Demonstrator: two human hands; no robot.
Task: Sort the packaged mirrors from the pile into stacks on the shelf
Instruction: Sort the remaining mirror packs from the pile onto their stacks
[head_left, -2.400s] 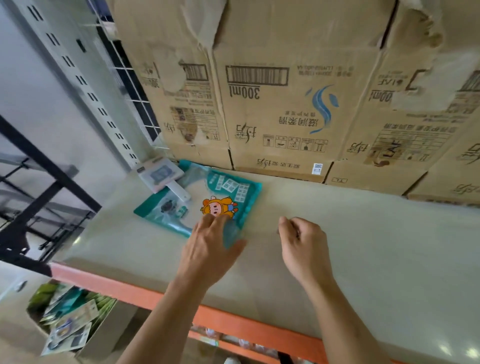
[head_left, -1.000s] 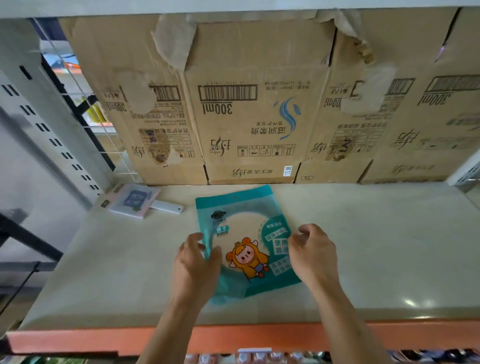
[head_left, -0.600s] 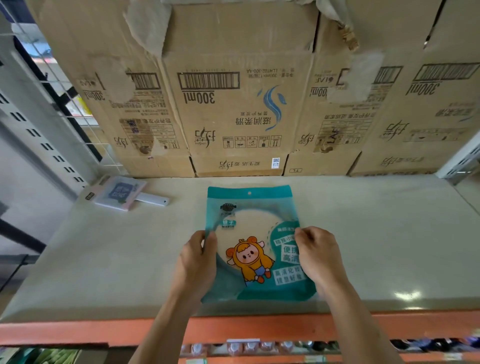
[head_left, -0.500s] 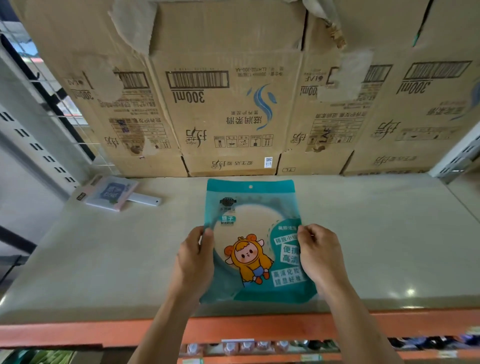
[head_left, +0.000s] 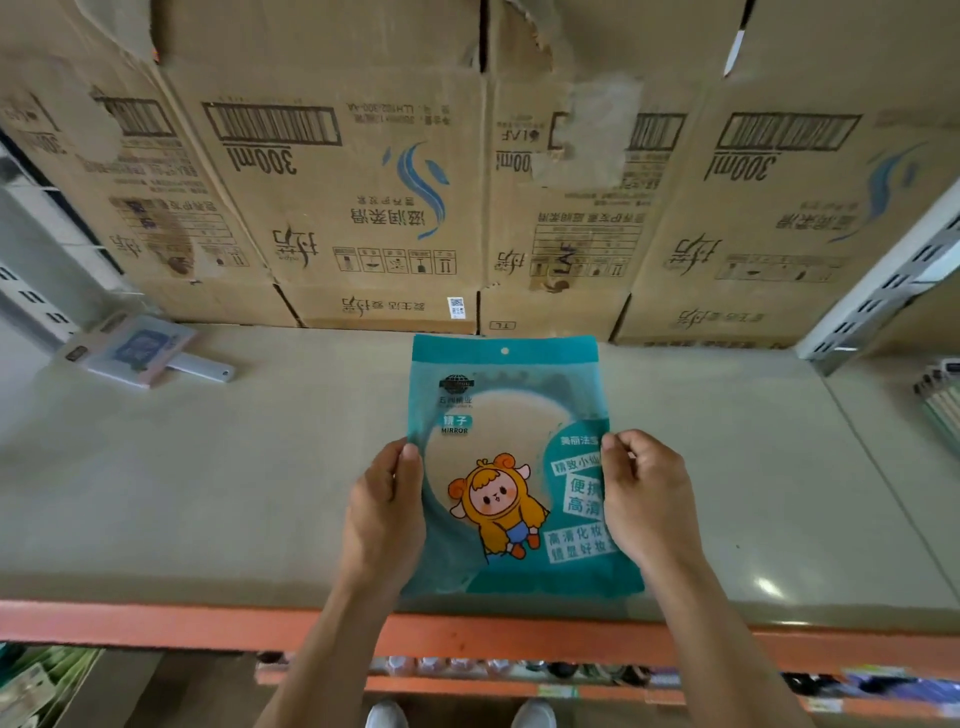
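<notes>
A teal packaged mirror (head_left: 506, 431) with a cartoon sheep-hooded figure lies flat and square on the beige shelf (head_left: 234, 493), near its front edge. My left hand (head_left: 384, 512) grips the package's left edge, thumb on top. My right hand (head_left: 641, 499) grips its right edge with curled fingers. A pale pink and white packaged hand mirror (head_left: 137, 351) with a handle lies at the shelf's back left, apart from both hands.
Brown cardboard boxes (head_left: 363, 182) line the back of the shelf. An orange beam (head_left: 156, 621) runs along the front edge. A grey slotted upright (head_left: 883, 291) stands at the right. More packages (head_left: 31, 686) sit in a box at the lower left.
The teal package has been slid from the shelf's left side to the middle and turned upright and square. Both hands now hold its side edges.
</notes>
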